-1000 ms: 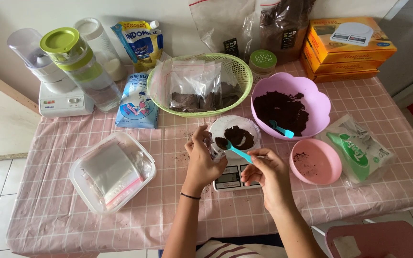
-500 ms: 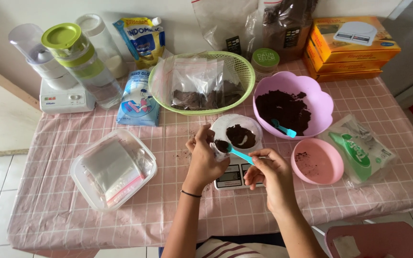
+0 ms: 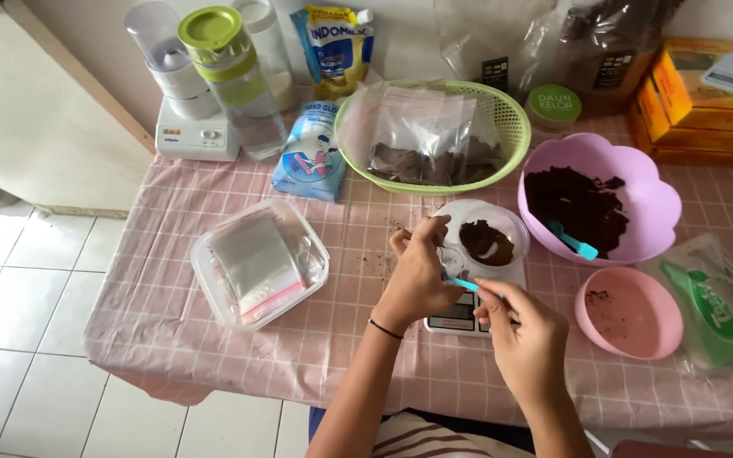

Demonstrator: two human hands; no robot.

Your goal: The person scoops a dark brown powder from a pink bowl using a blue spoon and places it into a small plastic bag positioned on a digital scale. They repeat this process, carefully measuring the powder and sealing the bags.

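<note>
My left hand (image 3: 418, 273) rests on the near rim of a small clear bowl (image 3: 495, 222) that holds some dark brown powder and stands on a white kitchen scale (image 3: 461, 315). My right hand (image 3: 523, 332) pinches a small teal spoon (image 3: 467, 285) whose tip lies under the left hand's fingers, beside the bowl. Right of the bowl, a purple flower-shaped bowl (image 3: 646, 195) holds a heap of the same dark powder and another teal scoop (image 3: 573, 240).
A pink bowl (image 3: 629, 312) and a plastic bag with a green scoop (image 3: 711, 304) lie right. A clear tub of zip bags (image 3: 258, 261) sits left. Behind are a green basket (image 3: 511, 119) of filled bags, a blender (image 3: 190, 93), pouches and orange boxes (image 3: 706, 102).
The spoon has come down from over the small bowl to its near side, under my left hand. The view has also shifted to the right.
</note>
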